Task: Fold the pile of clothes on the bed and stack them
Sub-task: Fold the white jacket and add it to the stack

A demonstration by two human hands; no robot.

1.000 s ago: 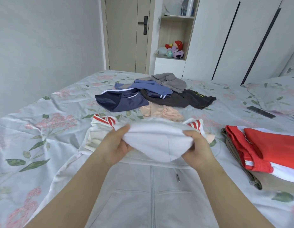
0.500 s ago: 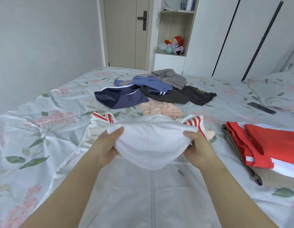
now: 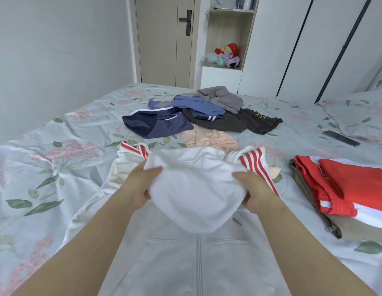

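**Both hands gripping the hood of a white hoodie on the bed**

A person's left hand (image 3: 141,186) and right hand (image 3: 254,191) are clutching the hood (image 3: 194,189) of a white hoodie (image 3: 196,263). One hand is at each side, with thumbs pressing on top and fingers curling under the cloth. The hood is bulging rounded between the two hands and is hanging over the hoodie's upper chest.

The hoodie is lying front-up on the flowered bed (image 3: 57,167). Its zip (image 3: 199,270) is running from under the hood toward the camera, and the zip pull (image 3: 237,222) is peeking out just below the right hand. Two red-striped sleeves (image 3: 250,163) are lying just beyond the grip, one past each hand.

Farther beyond the hands, a pile (image 3: 196,116) of unfolded clothes is waiting in navy, blue, grey and dark brown. A peach piece is lying nearest, just behind the hood. Off to the right of the right hand, apart from it, a folded stack (image 3: 346,193) is sitting on the bed, red garments with white stripes on top of khaki ones.

Beyond that stack, a dark phone (image 3: 340,137) is lying beside a pillow (image 3: 361,112). Along the far wall, well past the grip, a door (image 3: 164,39) is standing closed next to a shelf (image 3: 225,66) holding plush toys (image 3: 226,56), with a white wardrobe (image 3: 314,39) to the right.
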